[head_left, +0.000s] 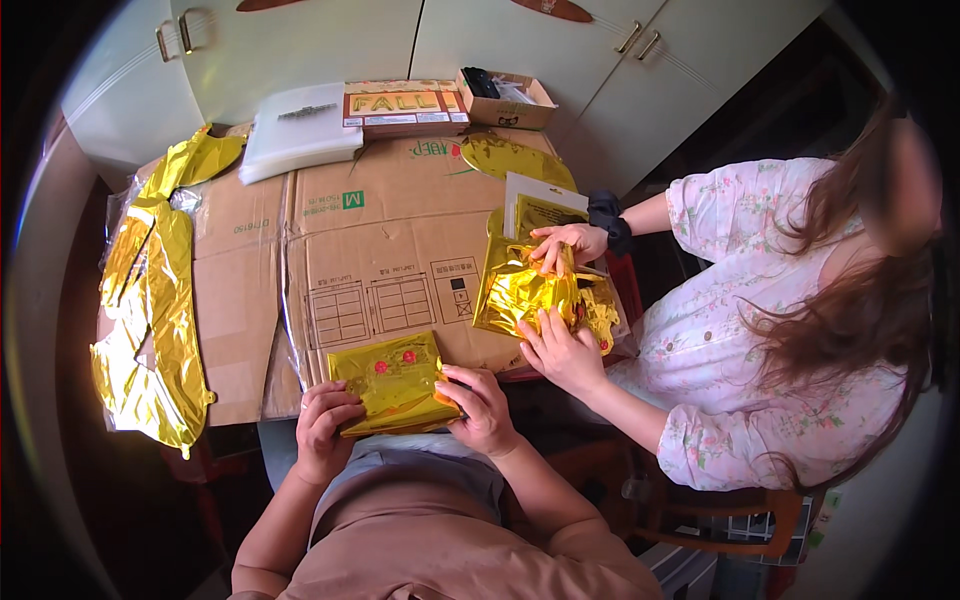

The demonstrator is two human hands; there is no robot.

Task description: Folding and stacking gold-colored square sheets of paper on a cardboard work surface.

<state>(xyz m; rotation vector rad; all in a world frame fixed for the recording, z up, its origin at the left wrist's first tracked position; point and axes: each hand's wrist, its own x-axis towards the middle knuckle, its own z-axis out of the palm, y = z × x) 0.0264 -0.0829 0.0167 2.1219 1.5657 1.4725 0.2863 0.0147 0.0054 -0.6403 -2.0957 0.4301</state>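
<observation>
A folded gold foil packet (392, 382) is clamped at the near edge of the cardboard-covered table (330, 250), the left hand (322, 428) and right hand (482, 408) each closed on 1 end. The thin foil could be creased or torn if pulled too hard. Open cardboard is left ahead, but room on the right is narrowed by a co-worker's hands (560, 345) on crumpled gold foil (535, 290).

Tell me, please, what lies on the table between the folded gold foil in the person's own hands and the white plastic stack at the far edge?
Only bare flattened cardboard lies between the folded gold foil and the white plastic stack, in the head view.
</observation>
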